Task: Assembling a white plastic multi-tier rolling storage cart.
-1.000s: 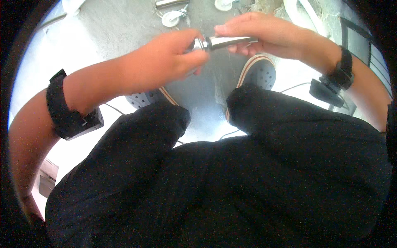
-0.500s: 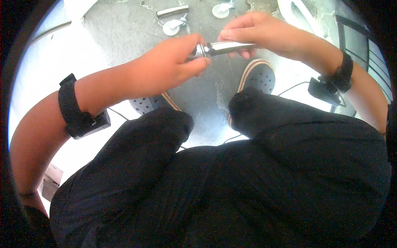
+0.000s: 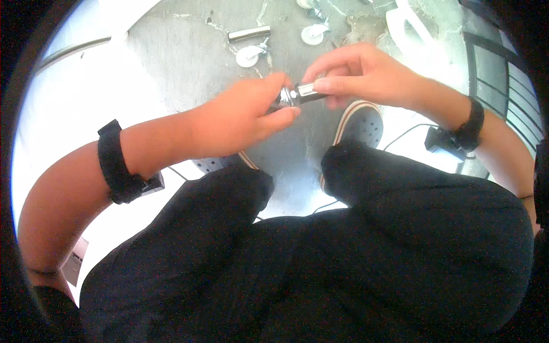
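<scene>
My left hand (image 3: 240,111) is closed around a shiny metal fitting (image 3: 287,97), its thumb and forefinger on either side; the rest of that piece is hidden in the palm. My right hand (image 3: 366,74) pinches a short chrome tube (image 3: 309,91) with a dark end. The tube's end meets the fitting, roughly in line with it; how deeply they join cannot be told. Beyond the hands, on the floor, lie another chrome tube (image 3: 249,34), a white caster wheel with a threaded stem (image 3: 249,56) and a second caster (image 3: 313,34).
A further caster (image 3: 310,7) shows at the top edge. A white curved frame piece (image 3: 412,28) rests at the far right, near a black-barred rack (image 3: 490,74). My clog (image 3: 364,124) stands on the cracked grey floor (image 3: 183,63). Thin cables run beside my legs.
The view has tilted, so everything sits lower. My right hand has come nearer the fitting, with its fingers now curled around the tube close to the joint.
</scene>
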The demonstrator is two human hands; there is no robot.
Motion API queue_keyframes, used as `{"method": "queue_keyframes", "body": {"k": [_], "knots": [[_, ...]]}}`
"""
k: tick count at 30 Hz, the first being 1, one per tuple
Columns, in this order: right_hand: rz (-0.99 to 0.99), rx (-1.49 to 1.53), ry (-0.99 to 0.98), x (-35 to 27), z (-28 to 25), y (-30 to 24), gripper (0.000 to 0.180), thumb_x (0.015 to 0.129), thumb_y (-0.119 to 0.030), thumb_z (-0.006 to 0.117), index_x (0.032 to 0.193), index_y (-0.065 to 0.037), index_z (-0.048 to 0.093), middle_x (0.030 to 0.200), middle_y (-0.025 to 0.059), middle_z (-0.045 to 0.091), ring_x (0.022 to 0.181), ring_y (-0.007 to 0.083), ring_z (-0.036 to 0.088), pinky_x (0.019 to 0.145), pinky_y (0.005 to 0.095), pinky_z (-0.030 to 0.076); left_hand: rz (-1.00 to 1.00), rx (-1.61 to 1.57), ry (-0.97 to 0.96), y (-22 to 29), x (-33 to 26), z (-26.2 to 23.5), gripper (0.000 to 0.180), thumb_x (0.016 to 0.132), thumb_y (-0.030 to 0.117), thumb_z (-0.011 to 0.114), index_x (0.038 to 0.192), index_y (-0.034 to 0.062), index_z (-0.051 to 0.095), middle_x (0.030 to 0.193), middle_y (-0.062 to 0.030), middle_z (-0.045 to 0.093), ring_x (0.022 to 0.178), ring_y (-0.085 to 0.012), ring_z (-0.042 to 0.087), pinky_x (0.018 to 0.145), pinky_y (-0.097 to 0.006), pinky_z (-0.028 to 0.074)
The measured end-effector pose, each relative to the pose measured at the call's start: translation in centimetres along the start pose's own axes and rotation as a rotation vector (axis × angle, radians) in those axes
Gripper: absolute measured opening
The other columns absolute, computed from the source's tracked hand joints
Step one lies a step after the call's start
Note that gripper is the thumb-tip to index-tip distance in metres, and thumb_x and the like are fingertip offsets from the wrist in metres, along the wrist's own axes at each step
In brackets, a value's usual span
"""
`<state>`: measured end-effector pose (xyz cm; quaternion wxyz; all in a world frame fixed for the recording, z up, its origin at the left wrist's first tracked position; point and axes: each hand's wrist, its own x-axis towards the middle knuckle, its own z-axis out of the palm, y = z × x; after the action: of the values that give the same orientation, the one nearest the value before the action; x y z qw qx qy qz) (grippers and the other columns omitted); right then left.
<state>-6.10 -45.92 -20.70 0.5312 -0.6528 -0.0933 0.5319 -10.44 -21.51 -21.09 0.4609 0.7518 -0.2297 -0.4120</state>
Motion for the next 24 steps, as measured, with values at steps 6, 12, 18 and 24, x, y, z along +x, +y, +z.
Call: {"method": "queue_keyframes", "body": {"k": [6,12,18,24], "knots": [[-0.807,-0.828,0.212,0.7,-1.8,-0.4,0.028,0.079,-0.021,0.077,0.100,-0.004,0.067,0.083,0.0113,0.063,0.074,0.0293,0.062,0.065,0.0358,0.048,-0.177,-0.495,-0.125,0.0,0.6,-1.3,0.023,0.100,0.023,0.053,0.111,0.0030,0.049,0.078,-0.0003,0.056,0.066,-0.0086,0.052,0.059,-0.026,0.043],[0.035,-0.143,-0.121,-0.3,0.2,-0.6,0.027,0.090,-0.031,0.068,0.094,-0.004,0.071,0.070,0.0033,0.064,0.065,0.0135,0.060,0.058,0.0306,0.045,0.173,0.202,-0.051,-0.9,0.0,-1.7,0.024,0.094,0.020,0.059,0.108,0.0040,0.047,0.078,-0.0149,0.059,0.069,-0.0327,0.061,0.061,-0.040,0.046],[-0.401,-0.587,0.033,0.7,0.7,0.8,0.029,0.090,-0.032,0.066,0.094,-0.004,0.069,0.071,0.0089,0.064,0.065,0.0271,0.062,0.059,0.0336,0.047,-0.128,-0.143,-0.134,-1.6,0.1,-1.5,0.026,0.096,0.023,0.058,0.108,0.0033,0.047,0.075,-0.0124,0.058,0.067,-0.0224,0.060,0.061,-0.039,0.047],[-0.660,-1.012,0.039,0.2,-0.1,1.0,0.026,0.092,-0.027,0.063,0.104,-0.004,0.065,0.077,0.0128,0.064,0.074,0.0329,0.063,0.065,0.0343,0.048,-0.078,-0.085,-0.241,-1.1,0.3,-1.2,0.027,0.096,0.024,0.057,0.108,0.0024,0.047,0.072,-0.0127,0.057,0.064,-0.0227,0.058,0.060,-0.039,0.047]]}}
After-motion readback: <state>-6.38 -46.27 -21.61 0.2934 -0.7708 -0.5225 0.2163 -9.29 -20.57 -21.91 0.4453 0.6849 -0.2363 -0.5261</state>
